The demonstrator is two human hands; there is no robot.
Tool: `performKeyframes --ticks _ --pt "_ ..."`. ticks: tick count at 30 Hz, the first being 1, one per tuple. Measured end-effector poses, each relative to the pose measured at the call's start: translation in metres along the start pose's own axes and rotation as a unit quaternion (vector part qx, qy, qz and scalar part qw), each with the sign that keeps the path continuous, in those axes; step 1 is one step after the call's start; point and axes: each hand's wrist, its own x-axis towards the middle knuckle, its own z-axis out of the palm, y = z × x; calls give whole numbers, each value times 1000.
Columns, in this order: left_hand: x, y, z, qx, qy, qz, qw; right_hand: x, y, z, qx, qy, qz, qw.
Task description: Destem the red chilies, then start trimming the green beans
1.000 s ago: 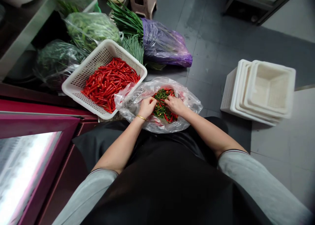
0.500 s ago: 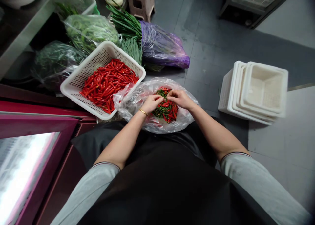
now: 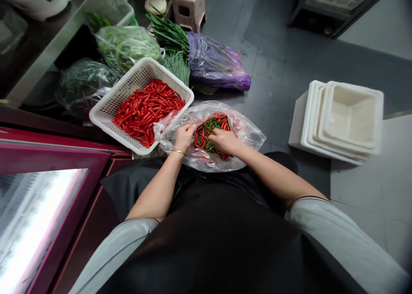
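Note:
A clear plastic bag [image 3: 249,131] lies open on my lap. Inside it are red chilies [image 3: 222,121] mixed with green stems [image 3: 210,124]. My left hand [image 3: 184,138], with a gold bangle at the wrist, is at the left side of the bag's mouth; its fingers are pressed together, and what they hold is not visible. My right hand [image 3: 227,141] reaches into the pile with curled fingers, the tips partly hidden among chilies and stems. Left of the bag, a white perforated basket [image 3: 106,116] holds many bright red chilies [image 3: 146,109] without visible green stems.
Behind the basket are bagged greens [image 3: 127,45] and a purple bag [image 3: 219,64] of long green stalks. Stacked white baskets [image 3: 341,118] stand on the floor at right. A plastic stool [image 3: 189,6] is at the back; a maroon cabinet [image 3: 54,161] is at left.
My hands were together over the pile with fingertips meeting. Now they are apart: the left has moved left to the bag's side, the right down into the pile. The view has shifted slightly.

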Motion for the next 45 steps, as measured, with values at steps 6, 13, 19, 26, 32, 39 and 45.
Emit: performKeyframes --ticks 6,13,19,26,32,39,45 --pt "-17 -6 -4 91 -128 -77 985 28 -16 20 -12 -62 -51 997" --pt "-23 3 24 -111 -106 -71 986 6 0 -17 159 69 58 983" --pt "-23 24 22 -295 -178 -166 924 -24 10 -2 131 -32 105 985" --pt "-28 16 10 -391 -216 -213 869 -17 17 9 197 3 109 974" --pt "-30 38 41 -301 -319 -191 878 -15 11 -39 302 122 87 942" --pt "-46 48 36 -241 -321 -165 901 -27 4 -18 53 104 129 985" --pt "-36 36 13 -433 -267 -167 845 -32 22 16 12 -102 227 968"
